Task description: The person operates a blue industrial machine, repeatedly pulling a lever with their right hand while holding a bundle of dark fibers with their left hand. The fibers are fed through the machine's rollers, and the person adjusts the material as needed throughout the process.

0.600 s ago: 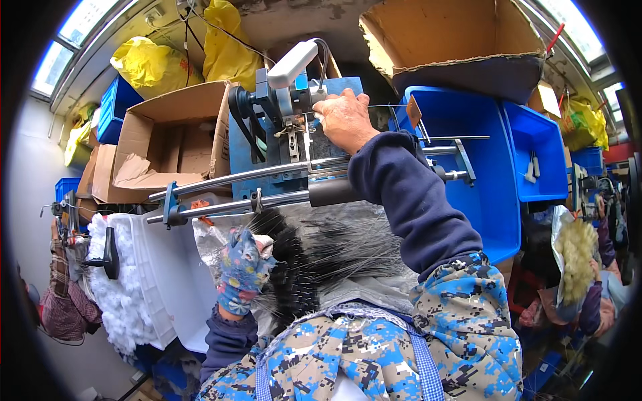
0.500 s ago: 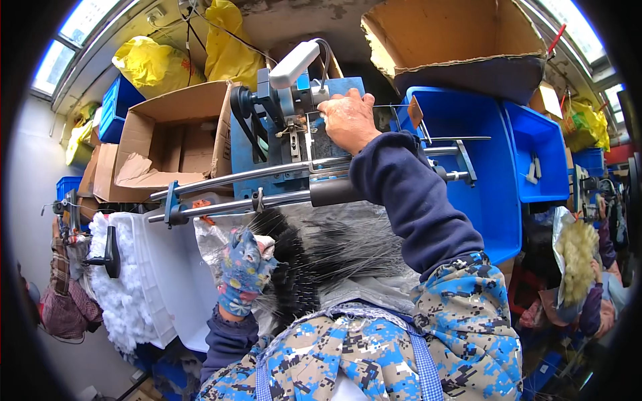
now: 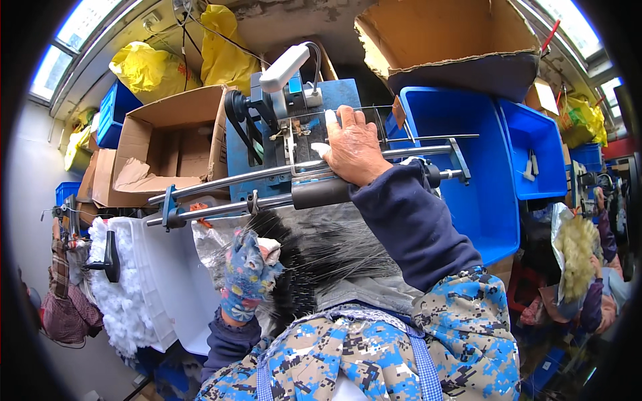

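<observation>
My left hand (image 3: 247,274), in a flowered blue glove, is curled closed at the left edge of long black fur (image 3: 284,257). A pale wrapping shows at its fingertips; what lies inside the fist is hidden. The bristly fur spreads below the rails over grey cloth and silvery sheeting. My bare right hand (image 3: 354,144) lies on the sliding carriage (image 3: 321,192) of a blue bench machine (image 3: 341,97), fingers stretched forward and thumb apart. White covers sit on its thumb and index finger. Beneath the palm, part of the carriage is hidden.
Two steel rails (image 3: 227,182) cross in front of me. An open cardboard box (image 3: 170,110) stands left of the machine, a blue bin (image 3: 461,227) right. A white tub (image 3: 180,287) with white fluff (image 3: 114,307) is at lower left. Other people work at both sides.
My right hand has come back toward me and slightly right, its fingers now stretched out. The carriage has slid left along the rails. My left hand stays nearly in place.
</observation>
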Tool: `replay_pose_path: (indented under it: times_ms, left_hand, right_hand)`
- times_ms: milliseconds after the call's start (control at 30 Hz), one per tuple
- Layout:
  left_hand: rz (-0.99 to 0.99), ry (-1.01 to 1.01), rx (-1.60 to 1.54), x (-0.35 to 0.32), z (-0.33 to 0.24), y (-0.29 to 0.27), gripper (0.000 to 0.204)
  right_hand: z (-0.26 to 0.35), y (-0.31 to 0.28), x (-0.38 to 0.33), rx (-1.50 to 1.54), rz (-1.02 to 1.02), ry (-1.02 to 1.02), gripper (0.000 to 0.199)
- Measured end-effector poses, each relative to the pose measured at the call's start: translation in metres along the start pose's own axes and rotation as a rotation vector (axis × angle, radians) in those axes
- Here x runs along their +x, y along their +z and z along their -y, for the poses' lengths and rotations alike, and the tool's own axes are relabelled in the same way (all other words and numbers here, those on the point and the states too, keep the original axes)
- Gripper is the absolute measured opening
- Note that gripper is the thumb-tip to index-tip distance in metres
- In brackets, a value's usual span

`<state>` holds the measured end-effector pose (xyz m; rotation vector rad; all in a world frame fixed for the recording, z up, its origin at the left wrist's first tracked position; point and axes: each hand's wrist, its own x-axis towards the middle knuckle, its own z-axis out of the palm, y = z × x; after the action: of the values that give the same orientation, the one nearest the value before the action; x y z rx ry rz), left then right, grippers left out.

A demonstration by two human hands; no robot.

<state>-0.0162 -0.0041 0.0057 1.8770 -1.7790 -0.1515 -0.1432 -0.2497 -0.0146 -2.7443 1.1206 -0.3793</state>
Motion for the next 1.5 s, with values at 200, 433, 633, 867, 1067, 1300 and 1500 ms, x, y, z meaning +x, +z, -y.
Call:
replay_pose_path:
  times_ms: [200,433,633,867,1067,1300,1500]
  left_hand:
    - [0.012,-0.046,-0.001,-0.011,0.002,-0.013,0.027]
    - [-0.036,-0.005,0.083,-0.004,-0.003,-0.011,0.028]
    - [-0.087,-0.084,0.057,-0.01,0.008,-0.007,0.024]
    - [-0.017,-0.009,-0.015,0.009,-0.008,-0.005,0.027]
    - [-0.067,-0.283,-0.025,-0.018,0.001,-0.021,0.02]
    - [-0.075,-0.07,-0.158,0.005,-0.006,0.003,0.023]
    - [-0.06,0.082,-0.217,0.019,-0.022,0.0,0.027]
  right_hand:
    - [0.038,0.018,0.013,0.071,-0.074,-0.056,0.055]
    - [0.024,0.012,0.012,0.089,0.072,-0.123,0.062]
    - [-0.024,-0.021,0.0,-0.069,0.001,-0.116,0.038]
    - [-0.045,-0.023,0.028,-0.271,0.081,-0.04,0.017]
    - [-0.038,-0.07,-0.018,-0.16,0.144,-0.244,0.012]
    - [0.011,-0.06,-0.097,0.602,0.056,-0.399,0.033]
    - [0.058,-0.067,-0.081,1.803,0.27,-0.206,0.015]
